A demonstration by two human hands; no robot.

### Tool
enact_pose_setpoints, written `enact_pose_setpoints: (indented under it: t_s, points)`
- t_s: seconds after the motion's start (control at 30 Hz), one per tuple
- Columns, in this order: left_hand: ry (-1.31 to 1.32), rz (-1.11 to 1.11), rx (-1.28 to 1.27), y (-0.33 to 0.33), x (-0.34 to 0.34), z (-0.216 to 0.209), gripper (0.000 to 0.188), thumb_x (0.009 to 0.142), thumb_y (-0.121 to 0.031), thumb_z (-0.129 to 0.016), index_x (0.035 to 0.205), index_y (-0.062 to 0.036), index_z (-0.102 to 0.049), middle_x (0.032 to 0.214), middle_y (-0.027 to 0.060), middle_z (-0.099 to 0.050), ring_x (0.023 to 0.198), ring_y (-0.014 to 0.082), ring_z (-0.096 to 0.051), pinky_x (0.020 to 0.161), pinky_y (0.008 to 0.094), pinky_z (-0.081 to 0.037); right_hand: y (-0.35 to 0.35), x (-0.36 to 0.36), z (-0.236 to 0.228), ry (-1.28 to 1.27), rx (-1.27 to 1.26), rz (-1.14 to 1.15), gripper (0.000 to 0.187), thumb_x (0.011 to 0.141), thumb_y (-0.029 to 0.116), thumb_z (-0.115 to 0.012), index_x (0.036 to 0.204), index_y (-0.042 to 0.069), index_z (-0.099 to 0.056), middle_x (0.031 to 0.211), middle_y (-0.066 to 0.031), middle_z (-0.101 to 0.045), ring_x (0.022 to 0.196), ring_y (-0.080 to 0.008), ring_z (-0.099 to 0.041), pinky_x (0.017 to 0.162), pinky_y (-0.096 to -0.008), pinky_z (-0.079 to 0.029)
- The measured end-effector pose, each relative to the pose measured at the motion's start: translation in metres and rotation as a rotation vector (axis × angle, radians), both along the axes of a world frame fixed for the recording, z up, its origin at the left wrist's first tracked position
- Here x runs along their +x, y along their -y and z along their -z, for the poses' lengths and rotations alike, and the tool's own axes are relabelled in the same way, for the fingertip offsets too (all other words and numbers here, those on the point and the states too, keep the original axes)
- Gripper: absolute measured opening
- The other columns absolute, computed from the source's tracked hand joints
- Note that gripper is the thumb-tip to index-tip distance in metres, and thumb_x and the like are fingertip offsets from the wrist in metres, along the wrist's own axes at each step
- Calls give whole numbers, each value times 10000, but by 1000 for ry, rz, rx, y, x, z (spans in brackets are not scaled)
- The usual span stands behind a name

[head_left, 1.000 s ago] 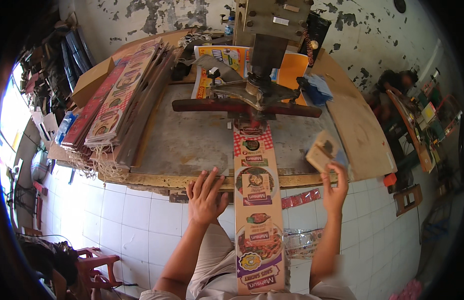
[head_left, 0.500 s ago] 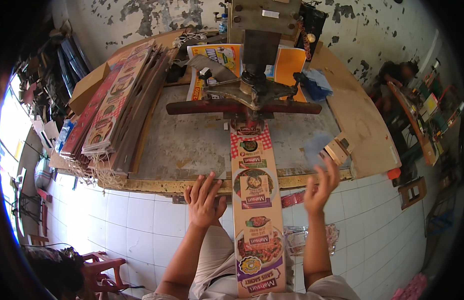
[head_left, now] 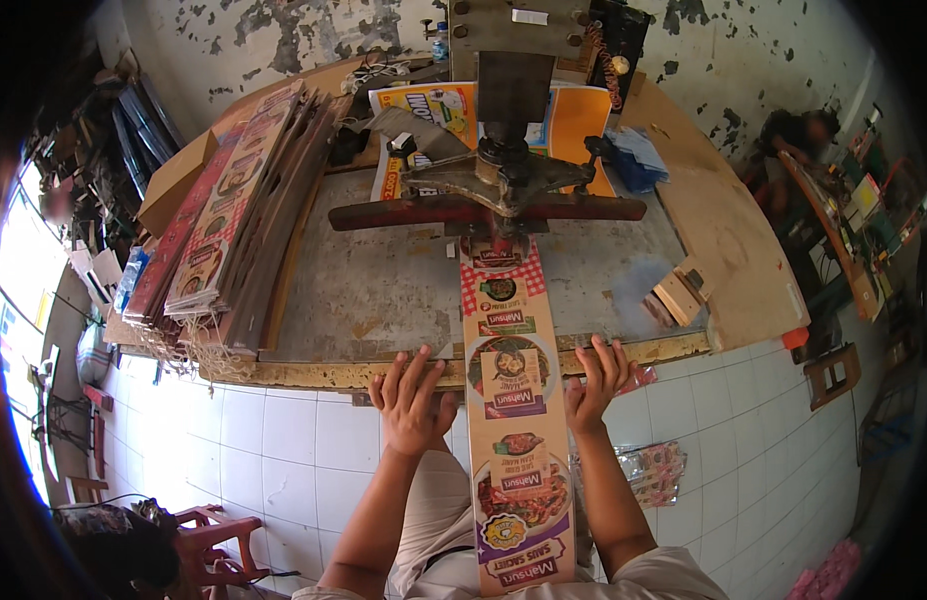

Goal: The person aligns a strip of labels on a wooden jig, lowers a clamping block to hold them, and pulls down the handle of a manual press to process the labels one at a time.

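Observation:
A long printed cardboard strip (head_left: 511, 428) with food pictures runs from beneath the dark metal press head (head_left: 498, 195) over the worktable's front edge toward my lap. To its left, my left hand (head_left: 411, 402) rests at the table edge, fingers spread and holding nothing. My right hand (head_left: 595, 388) is at the same edge just right of the strip, fingers apart with nothing in them. Both hands are close beside the strip; whether either thumb touches it I cannot tell. The strip's far end is hidden under the press.
Stacked printed panels (head_left: 223, 215) with strings lie along the table's left. A wooden block (head_left: 678, 292) sits at the right, with blue plastic (head_left: 638, 160) farther back. Printed sheets (head_left: 573, 110) are behind the press. A red stool (head_left: 215, 540) stands on the floor, and another person (head_left: 795, 135) sits far right.
My right hand has come down and leftward from above the table's right side to the front edge beside the strip. My left hand has stayed about where it was.

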State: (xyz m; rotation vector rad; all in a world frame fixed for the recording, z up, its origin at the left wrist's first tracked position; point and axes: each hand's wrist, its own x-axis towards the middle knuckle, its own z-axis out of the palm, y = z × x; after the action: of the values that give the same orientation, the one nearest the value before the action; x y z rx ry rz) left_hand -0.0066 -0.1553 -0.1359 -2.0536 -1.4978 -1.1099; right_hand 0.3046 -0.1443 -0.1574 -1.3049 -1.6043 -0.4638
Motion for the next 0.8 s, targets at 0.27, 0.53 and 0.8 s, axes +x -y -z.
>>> enact_pose_setpoints:
  t_s: [0.27,0.53,0.8]
  points:
    - [0,-7,-9,2,2,-3,424,1074,-455,-643,1383,-198,-777,1580,41,-683,1538,304,-518,1344,526,-188,-1,2,2,0,24,-8,496,1211,442,-386,1430,129,-702,1586,-101,-627,1600,-368,-406,1361,-607,-84]
    - [6,8,-3,2,2,-2,434,1086,-463,-637,1398,-187,-762,1573,60,-685,1541,316,-517,1341,533,-195,1,2,3,-2,9,-2,497,1210,442,-385,1440,131,-697,1590,-101,-616,1597,-373,-408,1360,-609,-86]
    - [19,7,4,1,2,-2,422,1074,-460,-656,1377,-191,-775,1567,50,-690,1532,303,-527,1347,526,-187,0,2,1,13,26,-6,486,1208,436,-391,1456,141,-686,1594,-96,-604,1598,-373,-403,1371,-604,-75]
